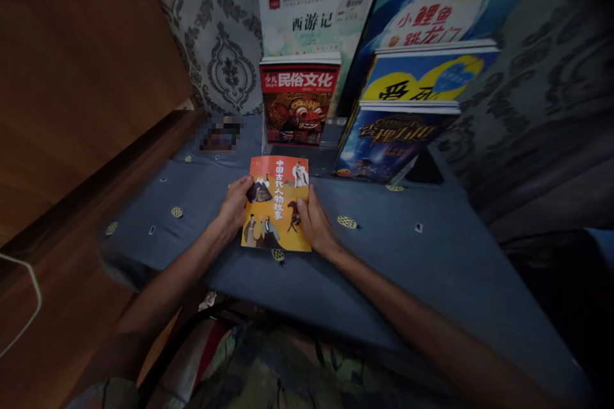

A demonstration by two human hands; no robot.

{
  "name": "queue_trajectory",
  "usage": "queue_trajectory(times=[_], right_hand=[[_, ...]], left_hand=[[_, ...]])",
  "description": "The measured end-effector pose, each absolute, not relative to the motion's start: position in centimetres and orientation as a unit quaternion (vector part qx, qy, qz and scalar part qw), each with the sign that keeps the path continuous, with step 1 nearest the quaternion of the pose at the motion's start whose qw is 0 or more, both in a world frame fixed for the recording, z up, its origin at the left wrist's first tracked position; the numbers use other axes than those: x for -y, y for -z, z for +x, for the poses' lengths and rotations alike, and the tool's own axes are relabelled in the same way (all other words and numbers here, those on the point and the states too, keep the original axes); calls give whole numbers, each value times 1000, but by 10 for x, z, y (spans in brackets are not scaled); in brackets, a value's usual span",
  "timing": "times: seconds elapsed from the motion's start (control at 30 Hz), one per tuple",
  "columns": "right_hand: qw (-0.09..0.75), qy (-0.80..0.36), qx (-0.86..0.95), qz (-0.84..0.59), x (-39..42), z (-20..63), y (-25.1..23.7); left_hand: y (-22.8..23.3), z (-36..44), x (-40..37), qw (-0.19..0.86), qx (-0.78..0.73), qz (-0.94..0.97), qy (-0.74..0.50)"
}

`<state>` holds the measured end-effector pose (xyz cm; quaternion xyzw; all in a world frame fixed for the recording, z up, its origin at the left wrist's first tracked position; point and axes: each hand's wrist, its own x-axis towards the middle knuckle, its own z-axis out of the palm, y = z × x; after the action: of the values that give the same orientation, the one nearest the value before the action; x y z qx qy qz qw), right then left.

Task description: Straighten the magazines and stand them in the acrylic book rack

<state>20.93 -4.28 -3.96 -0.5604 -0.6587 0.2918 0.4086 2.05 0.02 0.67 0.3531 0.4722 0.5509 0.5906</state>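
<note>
Both hands rest on one orange booklet, which lies flat on the blue cloth-covered surface. The left hand grips the booklet's left edge, thumb on the cover, fingers curled around the border. The right hand lies on the right half of the cover, fingers pressed down flat, holding the booklet against the surface. The booklet sits between the two hands, cover up.

Directly beyond the hands, upright books stand in tiers against the patterned wall: a red book just beyond the booklet, a white book behind it. Beyond and outward of the right hand stand a dark blue book, a yellow-and-blue book and a large teal book. A wooden panel stands outward of the left hand.
</note>
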Motion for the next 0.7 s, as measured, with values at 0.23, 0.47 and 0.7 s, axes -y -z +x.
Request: queue_trajectory(times=[0.23, 0.47, 0.7], right_hand=[[557, -396, 573, -453, 41, 213, 5], [572, -324, 620, -428, 45, 209, -13], [572, -380, 597, -415, 53, 208, -13]], left_hand=[[-24, 43, -5, 537, -406, 404, -619], [-36, 38, -14, 392, -440, 493, -640], [-48, 38, -19, 429, -434, 509, -608]])
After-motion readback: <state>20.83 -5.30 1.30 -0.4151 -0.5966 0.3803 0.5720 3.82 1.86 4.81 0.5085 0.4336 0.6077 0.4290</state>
